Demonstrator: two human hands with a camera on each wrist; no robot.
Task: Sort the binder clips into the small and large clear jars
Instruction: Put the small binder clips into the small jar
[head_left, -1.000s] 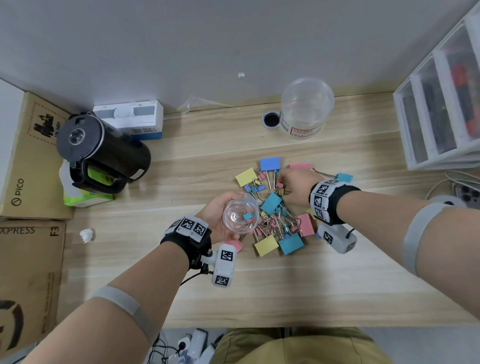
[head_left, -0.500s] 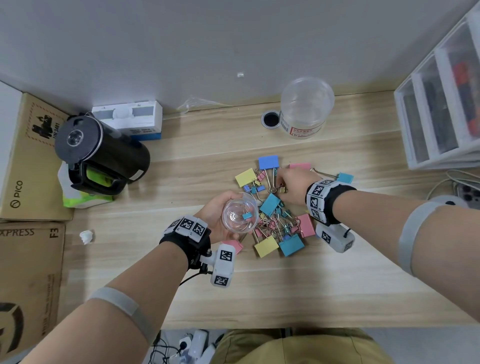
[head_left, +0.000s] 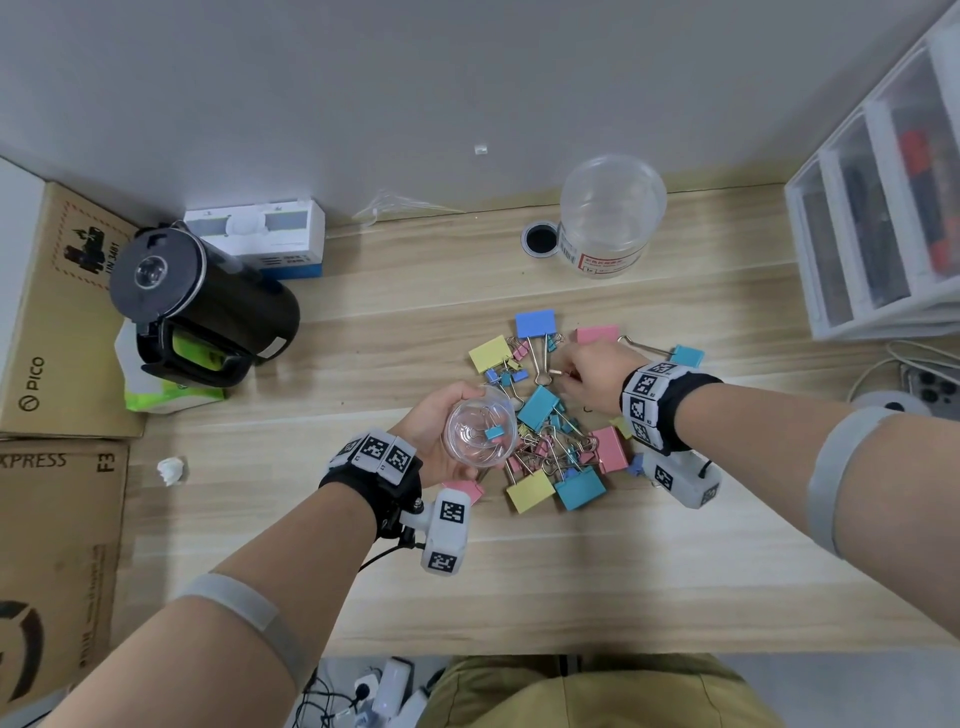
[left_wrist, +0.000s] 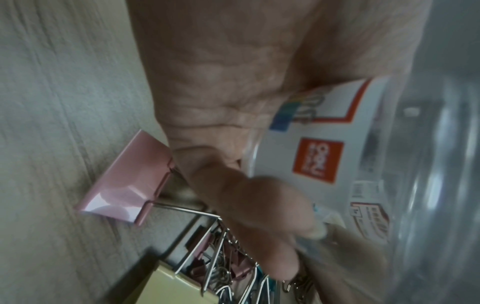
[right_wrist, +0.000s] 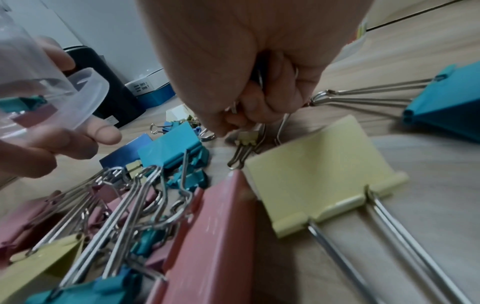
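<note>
A heap of coloured binder clips (head_left: 545, 431), large and small, lies mid-table. My left hand (head_left: 441, 421) grips the small clear jar (head_left: 480, 431) just left of the heap, mouth tilted up, with one small teal clip (head_left: 493, 432) inside. In the left wrist view the jar's label (left_wrist: 337, 144) shows beyond my fingers (left_wrist: 259, 205). My right hand (head_left: 576, 371) sits at the heap's far side, fingers curled. The right wrist view shows wire handles of a small clip (right_wrist: 259, 80) pinched in that fist, above a small yellow clip (right_wrist: 246, 137). The large clear jar (head_left: 610, 218) stands by the wall.
A black kettle (head_left: 197, 306) and a white box (head_left: 260, 239) stand at the back left, with cardboard boxes (head_left: 57, 312) beyond the table's left edge. A clear drawer unit (head_left: 883, 208) fills the right back. A cable hole (head_left: 542, 239) is beside the large jar.
Hardly anything has moved. My right hand has stayed at the far side of the heap with its fingers working, and my left hand keeps the small jar in place.
</note>
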